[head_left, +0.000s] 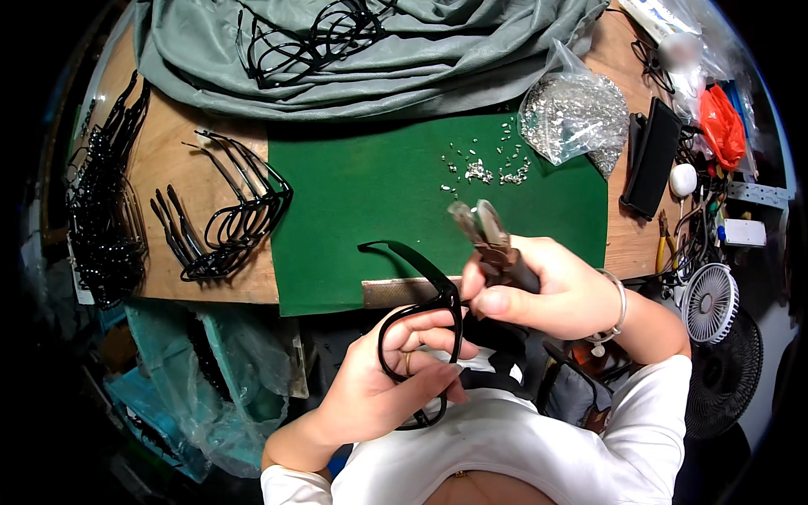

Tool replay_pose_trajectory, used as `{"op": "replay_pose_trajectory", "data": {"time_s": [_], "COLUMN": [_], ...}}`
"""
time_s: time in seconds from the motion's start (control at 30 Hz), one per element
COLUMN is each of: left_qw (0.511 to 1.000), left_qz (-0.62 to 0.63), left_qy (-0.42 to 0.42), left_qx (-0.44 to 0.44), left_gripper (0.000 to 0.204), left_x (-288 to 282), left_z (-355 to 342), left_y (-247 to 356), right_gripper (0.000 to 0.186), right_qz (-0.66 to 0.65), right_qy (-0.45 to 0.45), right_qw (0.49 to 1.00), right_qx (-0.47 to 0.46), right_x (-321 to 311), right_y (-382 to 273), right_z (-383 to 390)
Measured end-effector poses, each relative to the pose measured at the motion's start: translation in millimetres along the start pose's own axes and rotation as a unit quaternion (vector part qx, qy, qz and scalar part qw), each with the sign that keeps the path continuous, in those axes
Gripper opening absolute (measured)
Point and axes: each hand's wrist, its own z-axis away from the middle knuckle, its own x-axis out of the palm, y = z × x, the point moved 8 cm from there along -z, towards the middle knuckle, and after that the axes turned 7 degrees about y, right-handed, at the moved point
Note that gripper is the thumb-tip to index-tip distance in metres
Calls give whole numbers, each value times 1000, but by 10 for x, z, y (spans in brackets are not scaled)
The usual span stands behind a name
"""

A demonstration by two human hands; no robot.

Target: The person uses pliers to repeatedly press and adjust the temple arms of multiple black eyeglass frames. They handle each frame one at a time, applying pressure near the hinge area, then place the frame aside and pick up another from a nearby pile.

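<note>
A black eyeglass frame (457, 337) is gripped in my left hand (391, 370), its fingers wrapped round one rim. One temple arm of the frame reaches up and left over the green mat (362, 194). My right hand (547, 282) is closed round a pair of pliers (501, 252), whose jaws point up and away from me over the mat. Fingertips of the right hand are close to the frame's hinge corner; whether they pinch anything there is hidden. Small silvery metal pieces (480, 172) lie scattered on the mat beyond the pliers.
At the left lie a row of black frames (240, 219) and a larger stack (105, 210). More frames (316, 38) rest on grey cloth (185, 67). A clear bag of metal pieces (572, 114), a black case (652, 156), yellow-handled pliers (663, 240) and a white fan (709, 303) are at right.
</note>
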Motion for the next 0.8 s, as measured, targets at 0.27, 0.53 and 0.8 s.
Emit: {"op": "replay_pose_trajectory", "data": {"time_s": [0.27, 0.53, 0.8], "left_qw": [1000, 999, 999], "left_qz": [-19, -42, -37], "left_qy": [3, 10, 19], "left_qx": [0, 5, 15], "left_gripper": [42, 40, 44], "left_x": [-15, -28, 46], "left_z": [12, 26, 19], "left_y": [15, -47, -46], "right_gripper": [24, 34, 33], "right_qz": [255, 295, 417], "right_qy": [-148, -159, -53], "right_qw": [953, 941, 907], "right_qx": [72, 46, 28], "right_x": [39, 100, 29], "right_y": [144, 88, 113], "right_z": [242, 147, 143]}}
